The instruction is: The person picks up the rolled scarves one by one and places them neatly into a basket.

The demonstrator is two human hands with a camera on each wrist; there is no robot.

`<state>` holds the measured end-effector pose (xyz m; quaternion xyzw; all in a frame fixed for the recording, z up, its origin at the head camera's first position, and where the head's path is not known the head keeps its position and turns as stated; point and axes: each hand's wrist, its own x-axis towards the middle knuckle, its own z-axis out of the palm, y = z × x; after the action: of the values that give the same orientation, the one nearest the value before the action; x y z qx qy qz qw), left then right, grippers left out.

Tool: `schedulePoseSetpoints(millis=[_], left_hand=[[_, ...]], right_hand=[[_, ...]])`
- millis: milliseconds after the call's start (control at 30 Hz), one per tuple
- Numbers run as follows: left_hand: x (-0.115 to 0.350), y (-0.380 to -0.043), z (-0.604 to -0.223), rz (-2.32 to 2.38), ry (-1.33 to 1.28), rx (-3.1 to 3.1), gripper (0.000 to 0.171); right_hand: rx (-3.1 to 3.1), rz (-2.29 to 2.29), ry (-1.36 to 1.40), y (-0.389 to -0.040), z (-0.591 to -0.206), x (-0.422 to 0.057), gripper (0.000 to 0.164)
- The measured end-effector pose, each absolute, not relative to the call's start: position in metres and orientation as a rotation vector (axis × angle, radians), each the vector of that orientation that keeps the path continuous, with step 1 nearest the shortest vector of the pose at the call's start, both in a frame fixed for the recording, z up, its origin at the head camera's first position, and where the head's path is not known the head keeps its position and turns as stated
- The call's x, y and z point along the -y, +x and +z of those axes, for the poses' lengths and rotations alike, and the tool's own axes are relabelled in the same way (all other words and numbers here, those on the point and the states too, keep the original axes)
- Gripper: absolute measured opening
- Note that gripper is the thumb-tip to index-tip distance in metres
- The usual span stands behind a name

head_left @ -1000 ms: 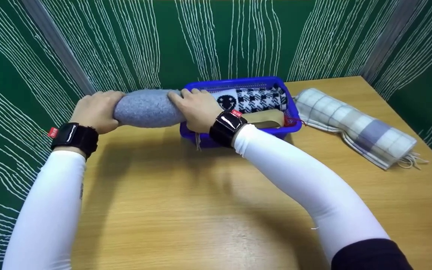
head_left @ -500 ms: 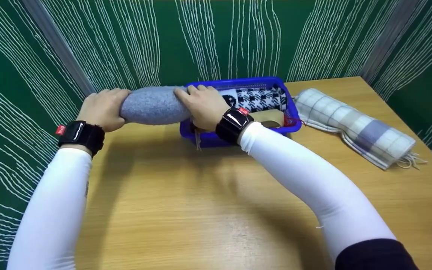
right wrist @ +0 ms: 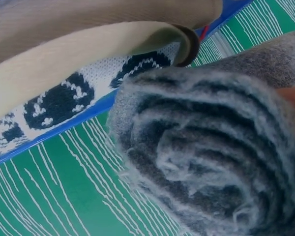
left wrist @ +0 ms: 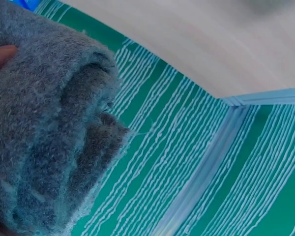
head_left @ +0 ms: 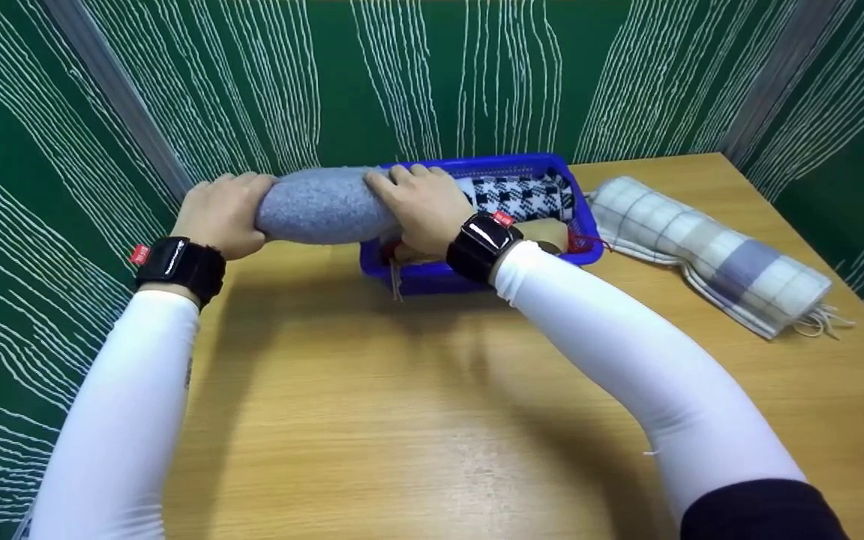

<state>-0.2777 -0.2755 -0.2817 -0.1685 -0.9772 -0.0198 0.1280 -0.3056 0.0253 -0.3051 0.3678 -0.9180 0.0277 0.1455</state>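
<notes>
A rolled grey woolly scarf (head_left: 327, 206) is held level above the table, its right part over the left end of a blue plastic basket (head_left: 432, 283). My left hand (head_left: 222, 215) grips its left end, while my right hand (head_left: 426, 210) grips it further right. In the right wrist view the spiral end of the grey scarf (right wrist: 196, 157) shows its wound layers. Inside the basket lie a black-and-white patterned knit roll (head_left: 518, 196) and a tan cloth roll (head_left: 548, 231), both partly hidden behind my right hand.
A plaid scarf roll (head_left: 709, 247) with a loose fringe lies right of the basket on the wooden table (head_left: 372, 420). Green panels with white lines (head_left: 372, 82) rise behind the table and at both sides. Red strands hang over the basket's right rim.
Both hands have carried the grey scarf a little to the right and slightly up in view, further over the basket. The basket and plaid scarf have stayed in place.
</notes>
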Motion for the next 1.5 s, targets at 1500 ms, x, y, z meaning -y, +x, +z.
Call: schedulePoseSetpoints(millis=[1500], left_hand=[[0.241, -0.293, -0.279, -0.009, -0.514, 2.822, 0.06]], right_hand=[[2.559, 0.104, 1.011, -0.317, -0.305, -0.066, 0.082]])
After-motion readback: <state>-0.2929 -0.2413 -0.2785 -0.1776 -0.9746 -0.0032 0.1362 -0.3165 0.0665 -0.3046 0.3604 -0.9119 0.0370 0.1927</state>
